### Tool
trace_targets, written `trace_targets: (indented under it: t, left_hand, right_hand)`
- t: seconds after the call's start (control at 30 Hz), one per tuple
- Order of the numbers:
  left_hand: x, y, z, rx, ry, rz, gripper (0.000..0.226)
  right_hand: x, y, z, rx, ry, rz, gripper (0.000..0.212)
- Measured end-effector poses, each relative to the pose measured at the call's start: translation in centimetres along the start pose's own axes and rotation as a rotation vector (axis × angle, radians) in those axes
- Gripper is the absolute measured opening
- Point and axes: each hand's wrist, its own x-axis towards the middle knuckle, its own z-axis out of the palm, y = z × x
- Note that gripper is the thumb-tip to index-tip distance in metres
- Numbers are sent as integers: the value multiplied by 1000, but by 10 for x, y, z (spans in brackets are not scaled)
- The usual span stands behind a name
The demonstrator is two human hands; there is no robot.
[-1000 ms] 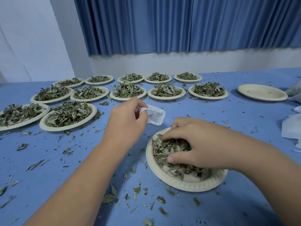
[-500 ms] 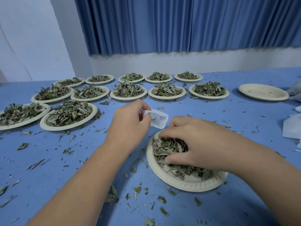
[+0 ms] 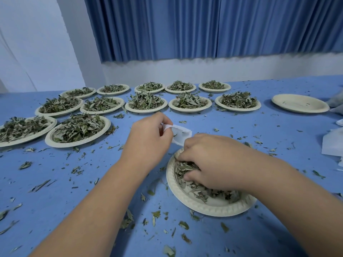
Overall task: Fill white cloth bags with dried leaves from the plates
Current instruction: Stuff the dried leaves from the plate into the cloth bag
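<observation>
Left hand (image 3: 146,143): fingers curled, thumb and fingertips pinching one edge of a small white bag (image 3: 181,135). The bag is held just over the far rim of the near plate (image 3: 204,208), between the two hands; whether it touches the desk (image 3: 55,191) cannot be told. A few dark specks show on the bag's fabric. Right hand (image 3: 213,160): palm down over the near plate, fingers and thumb curled into the leaves (image 3: 187,169) and gripping a clump at the plate's far-left side. The knuckles lie just beside the bag's lower edge. The rest of the leaves lie along the left and near part of that plate, partly hidden under the right hand. Desk surface blue, strewn with loose leaf bits (image 3: 154,217), densest around the near plate and under the left forearm. Twelve full plates (image 3: 78,129) stand to the left and behind: two at near left, then two rows of five. One empty plate (image 3: 299,102) stands at far right, well apart from the hands. White sheets (image 3: 332,143) lie at the right edge, cut off by the frame. Blue curtain (image 3: 204,25) hangs behind the desk over a white wall.
</observation>
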Motion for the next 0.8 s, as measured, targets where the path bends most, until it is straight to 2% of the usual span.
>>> trace_targets:
  t: [0.3, 0.63, 0.8]
  left_hand:
    - [0, 0, -1, -5, -11, -2, 13]
    - [-3, 1, -4, -33, -15, 11, 15]
    - [-7, 9, -3, -27, -20, 78, 14]
  right_hand:
    - [-8, 12, -1, 213, 147, 1, 25]
    - [-17, 31, -7, 474, 291, 136, 17]
    - [-15, 27, -7, 457, 388, 193, 20]
